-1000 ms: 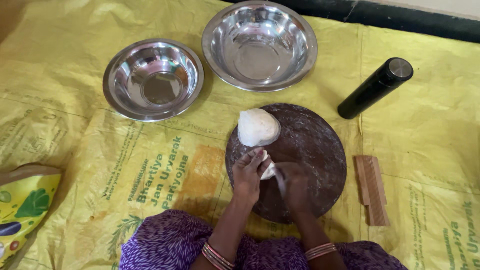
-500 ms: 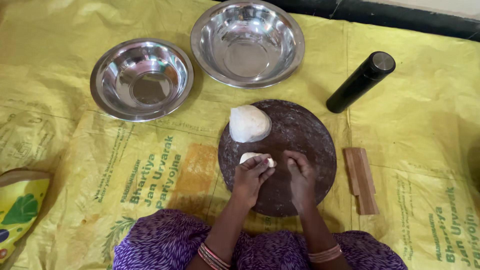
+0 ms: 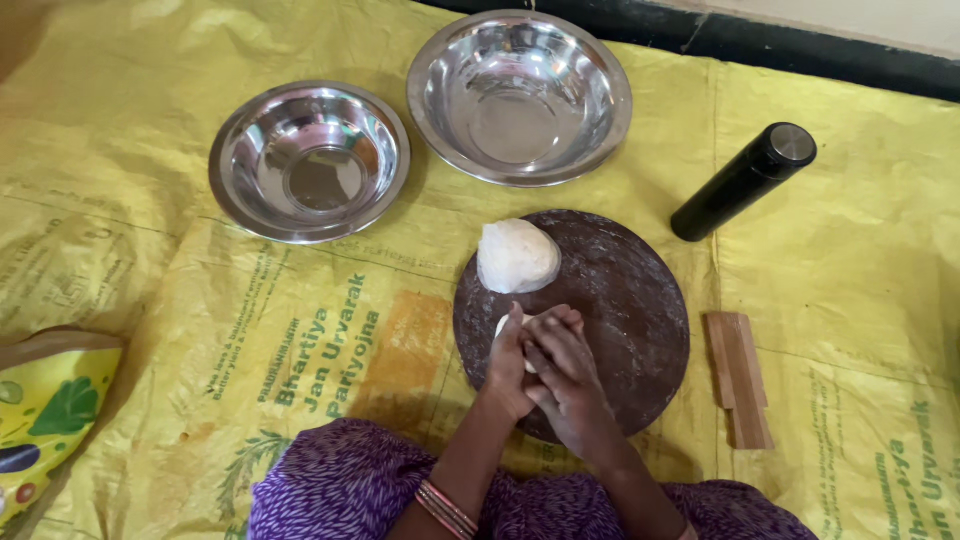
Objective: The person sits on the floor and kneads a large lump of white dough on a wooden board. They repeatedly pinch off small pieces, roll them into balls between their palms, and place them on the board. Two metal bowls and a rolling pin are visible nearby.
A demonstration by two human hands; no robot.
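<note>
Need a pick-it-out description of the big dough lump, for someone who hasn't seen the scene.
Find the round dark board on the yellow sheet, below the two steel bowls. The big dough lump sits at the board's upper left edge, just above the person's joined hands. It is the pale lump lying free; the smaller piece is pressed between the hands.

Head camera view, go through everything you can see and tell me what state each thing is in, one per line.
Left hand: closed around small dough piece, pressed against right hand.
Right hand: cupped over the same piece.
Small dough piece: mostly hidden between the palms.
Large dough lump: untouched, resting on the board.
Round board: flat, floury.
Smaller steel bowl: upright, empty.
Larger steel bowl: upright, empty.
Black cylinder: lying on its side.
Wooden sticks: lying flat beside the board.
</note>
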